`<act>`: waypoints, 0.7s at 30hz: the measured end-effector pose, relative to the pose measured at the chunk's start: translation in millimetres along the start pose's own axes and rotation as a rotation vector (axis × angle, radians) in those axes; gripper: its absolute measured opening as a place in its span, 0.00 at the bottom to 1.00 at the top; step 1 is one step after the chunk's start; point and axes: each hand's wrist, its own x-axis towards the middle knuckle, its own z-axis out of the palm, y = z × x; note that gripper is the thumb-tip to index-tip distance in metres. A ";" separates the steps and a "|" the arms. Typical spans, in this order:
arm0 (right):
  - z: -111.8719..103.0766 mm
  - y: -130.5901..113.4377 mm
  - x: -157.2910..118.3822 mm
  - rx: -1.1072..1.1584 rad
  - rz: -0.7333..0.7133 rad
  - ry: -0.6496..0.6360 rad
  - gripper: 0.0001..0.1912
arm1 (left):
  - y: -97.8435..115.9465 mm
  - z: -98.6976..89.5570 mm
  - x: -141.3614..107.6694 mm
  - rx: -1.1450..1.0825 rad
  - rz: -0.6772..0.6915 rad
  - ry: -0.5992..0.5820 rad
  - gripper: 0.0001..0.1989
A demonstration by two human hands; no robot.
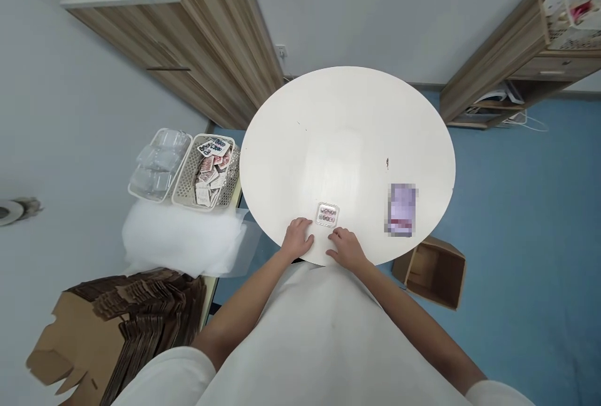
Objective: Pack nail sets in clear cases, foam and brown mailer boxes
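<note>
A small clear plastic box lies near the front edge of the white oval table. Inside it show two rows of small pinkish and grey pieces, too small to make out for certain. My left hand rests on the table just left of the box, fingers apart and holding nothing. To the right of the box, my right hand lies with bent, parted fingers and nothing in its grasp. Neither hand appears to touch the box.
A blurred purple item lies on the table's right side. At left stand a basket of printed cards and a basket of clear boxes, with white wrap and folded cardboard nearer. An open carton sits on the floor at right.
</note>
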 end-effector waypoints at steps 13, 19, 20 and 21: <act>12.0 -5.2 8.5 -0.128 0.064 0.128 0.11 | -18.6 -16.4 -3.8 0.209 0.200 -0.070 0.12; 6.0 -8.1 -11.7 -0.020 0.026 0.228 0.13 | -29.0 -21.5 1.4 0.157 0.224 -0.065 0.14; 7.5 -6.1 -15.9 -0.027 0.024 0.257 0.18 | -30.4 -22.1 2.0 0.143 0.223 -0.068 0.13; 9.5 -3.7 -19.6 -0.033 0.033 0.285 0.21 | -31.6 -22.8 2.7 0.129 0.221 -0.072 0.13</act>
